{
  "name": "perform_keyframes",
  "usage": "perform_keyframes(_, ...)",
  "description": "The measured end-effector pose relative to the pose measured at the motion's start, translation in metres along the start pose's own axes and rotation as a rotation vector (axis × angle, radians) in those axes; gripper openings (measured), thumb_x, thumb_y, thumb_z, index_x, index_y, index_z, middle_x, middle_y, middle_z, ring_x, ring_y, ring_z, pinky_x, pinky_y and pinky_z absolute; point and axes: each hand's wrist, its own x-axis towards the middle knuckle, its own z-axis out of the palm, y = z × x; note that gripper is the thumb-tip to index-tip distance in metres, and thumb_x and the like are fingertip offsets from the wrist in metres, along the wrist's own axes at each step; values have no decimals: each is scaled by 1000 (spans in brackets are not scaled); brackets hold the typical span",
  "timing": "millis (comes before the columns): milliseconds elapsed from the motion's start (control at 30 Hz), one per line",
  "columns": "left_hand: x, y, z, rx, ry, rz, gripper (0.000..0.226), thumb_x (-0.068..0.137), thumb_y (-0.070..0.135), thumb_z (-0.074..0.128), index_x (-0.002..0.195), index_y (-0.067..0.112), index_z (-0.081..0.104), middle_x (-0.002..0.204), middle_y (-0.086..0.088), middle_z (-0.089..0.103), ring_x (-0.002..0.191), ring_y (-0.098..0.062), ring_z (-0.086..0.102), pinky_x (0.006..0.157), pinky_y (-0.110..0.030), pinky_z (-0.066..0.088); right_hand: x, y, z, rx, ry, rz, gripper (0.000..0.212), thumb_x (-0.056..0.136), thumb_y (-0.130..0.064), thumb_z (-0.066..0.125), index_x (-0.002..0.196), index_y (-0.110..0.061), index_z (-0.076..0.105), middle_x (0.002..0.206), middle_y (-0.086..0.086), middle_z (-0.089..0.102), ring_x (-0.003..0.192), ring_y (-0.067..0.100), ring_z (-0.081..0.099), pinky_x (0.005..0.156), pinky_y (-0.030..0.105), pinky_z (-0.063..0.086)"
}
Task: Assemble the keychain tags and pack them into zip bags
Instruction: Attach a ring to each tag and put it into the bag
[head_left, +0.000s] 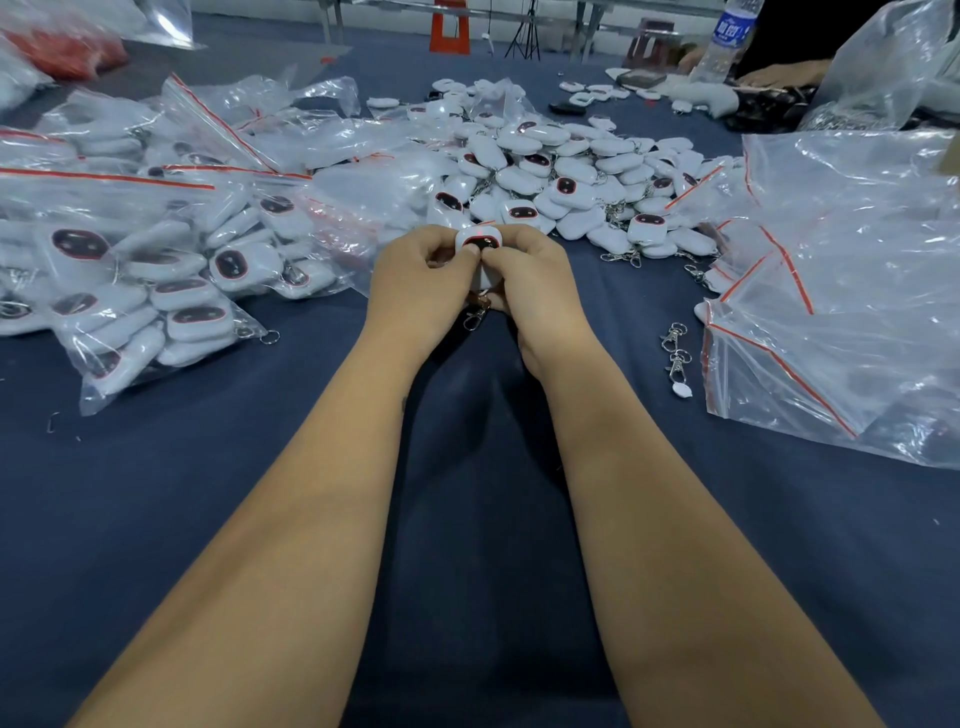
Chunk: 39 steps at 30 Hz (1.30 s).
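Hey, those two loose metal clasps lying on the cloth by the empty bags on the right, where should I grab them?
Probably pinch the upper clasp by its round ring end, coming from above with the right hand. The clasps lie flat on the cloth, linked in a chain with a small white piece at the near end, so lifting the top ring should bring everything along.

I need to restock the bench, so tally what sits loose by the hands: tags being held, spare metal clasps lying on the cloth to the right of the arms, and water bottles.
Tag held in both hands: 1
Spare metal clasps on the cloth: 2
Water bottle: 1
Total: 4
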Motion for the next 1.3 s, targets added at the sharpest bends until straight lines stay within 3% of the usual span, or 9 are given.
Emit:
perform_keyframes(100, 0, 0, 0, -54, -2, -12, 17, 93, 20, 56, 92, 18, 73, 74, 6, 66, 55, 1, 52, 52, -12, 40, 0, 0, 0, 27, 28, -22, 17, 89, -3, 53, 93, -13, 67, 85, 6, 71, 73, 13, 67, 74, 36, 57)
perform_keyframes(267, 4, -4, -2, 9, 32, -39, 39, 89, -2, 49, 115, 18, 70, 97, 10, 69, 90, -5, 61, 86, -19, 50, -1, -5, -4, 159, 168, -117, 10, 88, -11, 63, 81, -17, 67, 77, -2, 67, 76, 12, 60, 79, 33, 52)
perform_keyframes(367, 3, -6, -2, 223, 22, 19, 49, 83, -2, 58, 124, 24, 66, 112, 10, 68, 88, -4, 56, 77, -14, 45, 0, -10, -10, 363, 170, -87, 17, 95, -14, 60, 80, -17, 65, 67, -8, 64, 55, 5, 51, 50, 17, 43)
perform_keyframes(500, -1, -7, 0, 363, 3, 77, 46, 81, 6, 63, 123, 24, 64, 111, 8, 67, 87, -11, 55, 73, -25, 44, -3, -14, -11, 645, 32, -71, 8, 98, -8, 55, 91, -11, 53, 73, 3, 70, 62, 15, 67, 60, 22, 52)
perform_keyframes(633, -4, -2, 2, 302, -14, 181, 25, 78, 7, 63, 99, 22, 64, 85, 8, 62, 77, -14, 56, 65, -22, 43, -3, -11, -3, 363, 75, -74, 13, 93, 1, 57, 95, -10, 50, 84, 13, 67, 75, 22, 67, 75, 31, 59)
perform_keyframes(867, 0, -5, 4, 334, 34, 203, 62, 80, 15, 70, 139, 21, 53, 129, 1, 47, 101, -2, 45, 71, 2, 30, -4, 1, 1, -230, 200, -156, 15, 86, -22, 67, 85, -26, 53, 74, -9, 60, 61, 1, 54, 59, 20, 44)
perform_keyframes(1033, -2, 0, 4, 283, 62, 284, 54, 82, 13, 65, 134, 24, 58, 118, 15, 45, 95, 7, 47, 75, 1, 36, -4, 1, 1, -429, 204, -242, 5, 87, -29, 70, 83, -29, 68, 101, -14, 48, 111, 8, 41, 88, 16, 34)
perform_keyframes(1200, -3, 2, 1, 286, 61, 331, 59, 80, 4, 58, 134, 29, 58, 112, 19, 47, 75, 2, 51, 70, -15, 45, -6, -4, 3, -600, 22, -115, 52, 99, -44, 48, 48, -34, 52, 91, -6, 49, 120, 27, 41, 105, 36, 31)
perform_keyframes(1300, -2, 1, -3, 264, 62, 331, 64, 76, 2, 56, 134, 29, 58, 114, 19, 50, 86, -1, 53, 72, -14, 43, -6, -6, 4, -582, -22, -14, 24, 92, -60, 46, 94, -47, 66, 112, -7, 43, 126, 24, 33, 107, 38, 31)
